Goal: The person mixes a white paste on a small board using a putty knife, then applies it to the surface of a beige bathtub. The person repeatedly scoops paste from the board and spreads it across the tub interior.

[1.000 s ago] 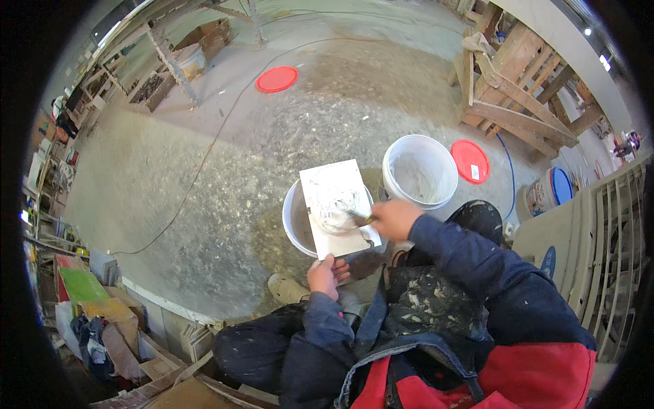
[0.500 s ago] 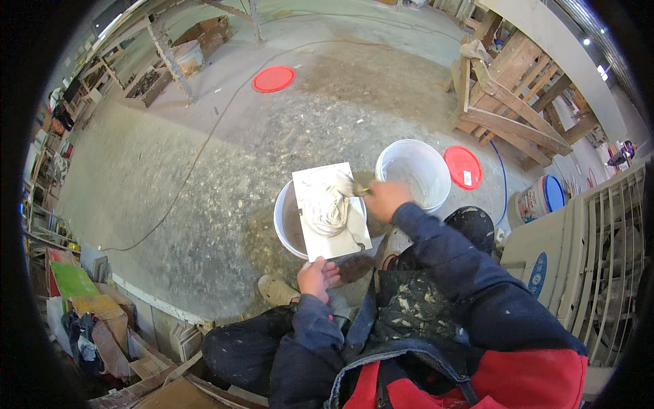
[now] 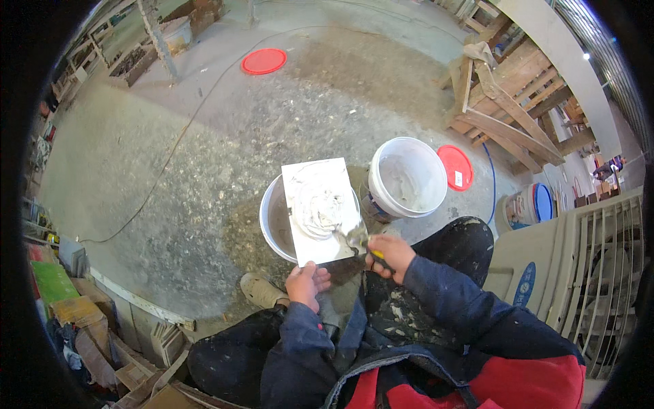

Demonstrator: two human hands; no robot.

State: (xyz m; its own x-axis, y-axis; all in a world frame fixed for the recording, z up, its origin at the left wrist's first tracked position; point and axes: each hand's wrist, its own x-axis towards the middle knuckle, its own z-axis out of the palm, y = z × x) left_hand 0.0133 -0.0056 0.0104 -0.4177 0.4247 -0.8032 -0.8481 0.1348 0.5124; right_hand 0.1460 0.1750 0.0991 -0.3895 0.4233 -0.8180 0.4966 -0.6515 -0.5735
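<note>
– Where is the white board [image 3: 317, 251] being seen?
– Centrally, over a bucket [image 3: 266, 230] that is being partly covered by it. White paste [image 3: 319, 210] is being carried on top, and a second bucket [image 3: 395, 206] is being seen at two o'clock.
– What is being held?
– At four o'clock, a scraper [image 3: 357, 236] is being gripped in the right hand [image 3: 391, 257]. At six o'clock, the board's near edge is being touched by the left hand [image 3: 306, 285], its fingers [image 3: 321, 277] being loosely curled; whether it is being pinched cannot be told.
</note>
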